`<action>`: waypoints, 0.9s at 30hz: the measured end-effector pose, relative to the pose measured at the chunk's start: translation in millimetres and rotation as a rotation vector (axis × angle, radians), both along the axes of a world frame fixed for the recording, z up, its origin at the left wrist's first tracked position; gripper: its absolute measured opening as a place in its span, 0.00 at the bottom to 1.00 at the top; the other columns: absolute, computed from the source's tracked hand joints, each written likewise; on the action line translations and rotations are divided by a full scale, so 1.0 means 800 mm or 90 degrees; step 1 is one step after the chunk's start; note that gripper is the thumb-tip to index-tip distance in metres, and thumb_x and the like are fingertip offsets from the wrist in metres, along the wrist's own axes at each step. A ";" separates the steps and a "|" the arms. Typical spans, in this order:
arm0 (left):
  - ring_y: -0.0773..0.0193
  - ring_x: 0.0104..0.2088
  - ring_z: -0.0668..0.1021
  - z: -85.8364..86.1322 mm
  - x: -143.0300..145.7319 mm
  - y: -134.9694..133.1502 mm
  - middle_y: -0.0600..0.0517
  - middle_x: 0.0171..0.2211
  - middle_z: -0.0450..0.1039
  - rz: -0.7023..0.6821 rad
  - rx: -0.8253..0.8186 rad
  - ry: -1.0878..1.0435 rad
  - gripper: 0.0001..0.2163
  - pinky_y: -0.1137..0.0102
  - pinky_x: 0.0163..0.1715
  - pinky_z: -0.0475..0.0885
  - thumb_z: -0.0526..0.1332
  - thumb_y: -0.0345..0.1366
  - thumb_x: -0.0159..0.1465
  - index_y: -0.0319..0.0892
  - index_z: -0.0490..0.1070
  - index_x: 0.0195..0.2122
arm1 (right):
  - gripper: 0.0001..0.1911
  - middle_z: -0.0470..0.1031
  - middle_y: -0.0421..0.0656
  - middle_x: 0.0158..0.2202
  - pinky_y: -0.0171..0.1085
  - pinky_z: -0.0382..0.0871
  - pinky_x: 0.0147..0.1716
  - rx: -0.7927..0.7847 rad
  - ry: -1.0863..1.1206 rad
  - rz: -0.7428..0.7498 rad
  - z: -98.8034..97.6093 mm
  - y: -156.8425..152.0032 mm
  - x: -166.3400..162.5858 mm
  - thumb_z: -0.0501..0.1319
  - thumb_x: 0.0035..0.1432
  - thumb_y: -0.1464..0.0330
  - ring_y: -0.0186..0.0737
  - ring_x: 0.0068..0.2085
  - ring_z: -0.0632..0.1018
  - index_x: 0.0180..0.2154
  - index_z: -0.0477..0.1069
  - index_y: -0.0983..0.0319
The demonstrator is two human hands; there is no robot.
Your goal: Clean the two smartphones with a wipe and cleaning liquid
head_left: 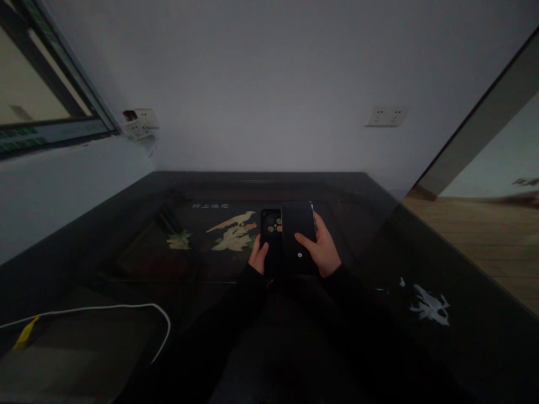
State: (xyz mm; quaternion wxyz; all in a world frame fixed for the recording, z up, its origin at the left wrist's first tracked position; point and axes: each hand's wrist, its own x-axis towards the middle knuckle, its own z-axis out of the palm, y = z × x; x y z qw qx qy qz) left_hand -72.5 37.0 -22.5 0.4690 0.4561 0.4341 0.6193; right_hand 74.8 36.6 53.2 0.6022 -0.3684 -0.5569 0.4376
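Observation:
My left hand [258, 255] is closed on a black phone case [272, 240]. Light and orange patches show in the round camera openings near its top. Over the right part of the case lies a phone [297, 224], its dark screen turned toward me and a small pale round icon low on the glass. Gripping this phone by its right edge is my right hand [323, 247], with the thumb resting on the screen. Both items are held side by side and overlap above the dark table. Whether the case and phone touch I cannot tell.
The glossy black table [349, 193] bears a bird-and-flower picture [233, 238]. A white cable [105, 307] with a yellow tag [26, 333] lies front left. At the right is a crumpled-looking white patch [430, 306]. Wall sockets [387, 116] sit behind the table.

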 end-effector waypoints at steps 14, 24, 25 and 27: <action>0.60 0.54 0.66 0.009 0.014 -0.030 0.52 0.56 0.60 -0.102 -0.058 0.031 0.32 0.63 0.52 0.65 0.54 0.40 0.56 0.47 0.41 0.60 | 0.36 0.55 0.43 0.59 0.48 0.46 0.59 0.107 -0.192 -0.051 -0.015 -0.009 -0.017 0.57 0.49 0.72 0.43 0.60 0.56 0.59 0.48 0.57; 0.61 0.57 0.62 -0.012 0.016 -0.024 0.51 0.57 0.59 -0.108 -0.051 0.024 0.37 0.66 0.56 0.57 0.59 0.39 0.52 0.43 0.41 0.60 | 0.40 0.49 0.43 0.62 0.48 0.48 0.58 0.094 -0.250 -0.059 -0.032 -0.014 -0.028 0.56 0.49 0.71 0.44 0.61 0.53 0.61 0.40 0.57; 0.61 0.57 0.62 -0.012 0.016 -0.025 0.51 0.57 0.59 -0.108 -0.050 0.031 0.36 0.66 0.56 0.57 0.59 0.40 0.53 0.43 0.41 0.60 | 0.40 0.51 0.44 0.61 0.48 0.49 0.58 0.099 -0.268 -0.058 -0.032 -0.014 -0.028 0.56 0.49 0.71 0.45 0.60 0.55 0.61 0.40 0.57; 0.61 0.57 0.62 -0.010 0.017 -0.027 0.51 0.57 0.59 -0.111 -0.033 0.052 0.36 0.66 0.57 0.56 0.59 0.40 0.53 0.43 0.42 0.60 | 0.40 0.54 0.46 0.59 0.49 0.51 0.57 0.116 -0.311 -0.076 -0.032 -0.015 -0.029 0.56 0.49 0.71 0.47 0.59 0.57 0.61 0.42 0.58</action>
